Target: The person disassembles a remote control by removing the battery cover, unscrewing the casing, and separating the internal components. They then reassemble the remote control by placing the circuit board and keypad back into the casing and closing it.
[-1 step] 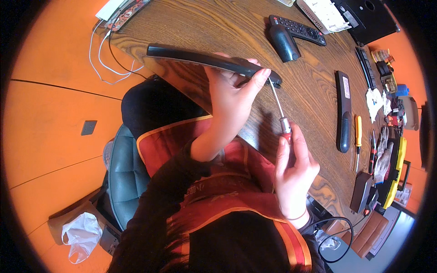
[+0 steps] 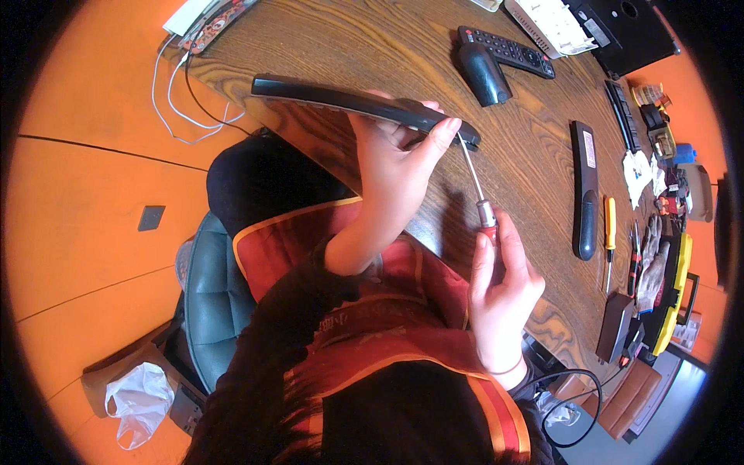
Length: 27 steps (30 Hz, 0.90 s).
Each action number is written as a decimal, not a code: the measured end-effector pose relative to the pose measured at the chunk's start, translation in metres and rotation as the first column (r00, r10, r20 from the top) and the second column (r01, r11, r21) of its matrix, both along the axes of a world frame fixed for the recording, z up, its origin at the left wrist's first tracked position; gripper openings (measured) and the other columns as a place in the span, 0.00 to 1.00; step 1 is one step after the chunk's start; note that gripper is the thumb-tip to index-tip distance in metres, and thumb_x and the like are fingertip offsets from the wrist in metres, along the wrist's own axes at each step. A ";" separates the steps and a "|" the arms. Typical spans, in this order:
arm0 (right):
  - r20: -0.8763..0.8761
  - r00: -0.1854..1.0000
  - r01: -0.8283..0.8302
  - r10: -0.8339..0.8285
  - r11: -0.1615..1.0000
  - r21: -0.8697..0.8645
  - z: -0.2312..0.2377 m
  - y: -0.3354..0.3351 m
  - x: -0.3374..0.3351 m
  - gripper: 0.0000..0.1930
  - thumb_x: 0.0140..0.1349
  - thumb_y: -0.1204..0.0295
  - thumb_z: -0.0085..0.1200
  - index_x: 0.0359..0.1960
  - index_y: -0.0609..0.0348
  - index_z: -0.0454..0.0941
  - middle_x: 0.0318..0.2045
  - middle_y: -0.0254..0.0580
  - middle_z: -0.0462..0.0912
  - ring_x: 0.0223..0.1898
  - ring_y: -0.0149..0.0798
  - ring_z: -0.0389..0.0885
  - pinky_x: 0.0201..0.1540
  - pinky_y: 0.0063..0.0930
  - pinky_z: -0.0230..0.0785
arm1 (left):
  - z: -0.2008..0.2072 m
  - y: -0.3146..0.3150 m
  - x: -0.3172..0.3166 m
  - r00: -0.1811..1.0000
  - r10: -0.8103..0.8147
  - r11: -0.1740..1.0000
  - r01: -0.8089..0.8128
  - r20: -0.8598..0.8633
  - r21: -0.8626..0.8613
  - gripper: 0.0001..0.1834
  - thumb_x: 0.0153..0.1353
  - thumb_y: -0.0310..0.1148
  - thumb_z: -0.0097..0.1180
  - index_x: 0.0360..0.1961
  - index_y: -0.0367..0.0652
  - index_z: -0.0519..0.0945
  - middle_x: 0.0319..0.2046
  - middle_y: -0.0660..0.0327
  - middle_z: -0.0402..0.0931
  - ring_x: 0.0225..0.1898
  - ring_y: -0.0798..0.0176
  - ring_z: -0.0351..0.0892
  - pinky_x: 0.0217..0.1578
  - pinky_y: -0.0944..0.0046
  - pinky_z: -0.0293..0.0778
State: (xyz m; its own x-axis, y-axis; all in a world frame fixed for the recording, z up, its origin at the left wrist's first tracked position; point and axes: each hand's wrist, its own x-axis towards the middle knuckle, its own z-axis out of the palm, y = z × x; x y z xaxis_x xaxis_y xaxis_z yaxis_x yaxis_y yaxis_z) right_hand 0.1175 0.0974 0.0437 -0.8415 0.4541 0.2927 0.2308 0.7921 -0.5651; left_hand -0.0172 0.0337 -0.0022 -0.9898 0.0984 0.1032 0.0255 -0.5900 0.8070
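My left hand is closed round the right part of a long black remote control, holding it tilted on its side above the table's near edge. My right hand grips the red handle of a screwdriver. The screwdriver's metal shaft points up and away, and its tip meets the remote's right end beside my left thumb. Whether the tip sits in a seam or a screw cannot be made out. Farther off lie another black remote and a curved black cover touching it.
On the wooden table, a black remote lies face down at right, beside a yellow-handled screwdriver. Beyond are gloves, a black box and a yellow-edged case. White cables hang off the left edge.
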 end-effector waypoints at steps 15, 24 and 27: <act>0.042 0.999 -0.028 0.029 0.999 -0.030 0.023 0.030 -0.012 0.14 0.55 0.73 0.54 0.44 0.61 0.75 0.22 0.48 0.79 0.22 0.37 0.79 0.26 0.25 0.69 | 0.002 -0.008 0.012 0.990 -0.132 0.991 0.131 0.054 0.012 0.33 0.50 0.13 0.50 0.52 0.39 0.45 0.43 0.48 0.66 0.44 0.60 0.73 0.42 0.67 0.72; 0.061 0.987 -0.150 0.145 0.986 0.072 0.015 0.024 -0.014 0.16 0.53 0.72 0.57 0.45 0.55 0.76 0.20 0.45 0.77 0.19 0.38 0.78 0.25 0.27 0.70 | -0.004 -0.014 0.007 0.932 -0.223 0.968 0.178 -0.285 -0.175 0.26 0.60 0.22 0.42 0.56 0.42 0.48 0.46 0.46 0.66 0.51 0.48 0.69 0.52 0.51 0.68; 0.105 0.982 -0.160 0.156 0.987 0.033 0.012 0.027 -0.014 0.16 0.53 0.72 0.56 0.45 0.58 0.75 0.25 0.47 0.79 0.25 0.39 0.80 0.30 0.27 0.72 | -0.003 -0.015 0.010 0.954 -0.268 0.960 0.276 -0.132 0.046 0.21 0.61 0.24 0.42 0.54 0.38 0.53 0.45 0.47 0.66 0.52 0.49 0.68 0.53 0.50 0.66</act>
